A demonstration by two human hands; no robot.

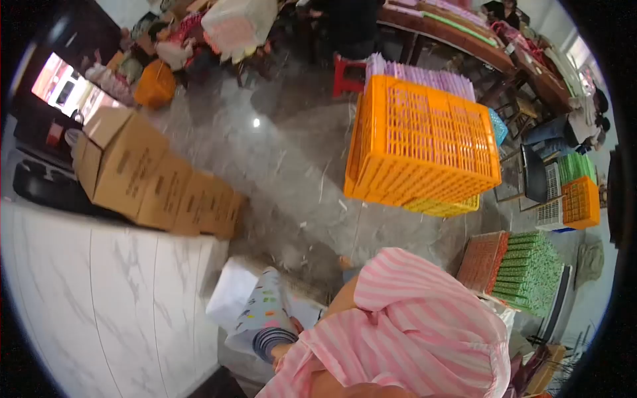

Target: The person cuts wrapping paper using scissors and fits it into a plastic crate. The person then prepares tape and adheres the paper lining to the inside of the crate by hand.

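Observation:
Near the bottom of the head view, a pale patterned sleeve cover (267, 302) with a dark striped cuff lies over my left forearm. My left hand does not show, apparently covered by that sleeve. Bare skin of my left arm comes out below the cuff, beside my pink striped garment (424, 312). My right arm reaches in from the pink short sleeve. A small part of my right hand (296, 324) shows against the edge of the sleeve cover and appears closed on it; most of its fingers are hidden.
Stacked cardboard boxes (142, 176) stand at the left above a white marbled surface (119, 305). Large orange plastic crates (424, 142) stand ahead on the grey floor (285, 152). Green patterned bundles (531, 272) are stacked at right. Several people sit or stand near tables farther off.

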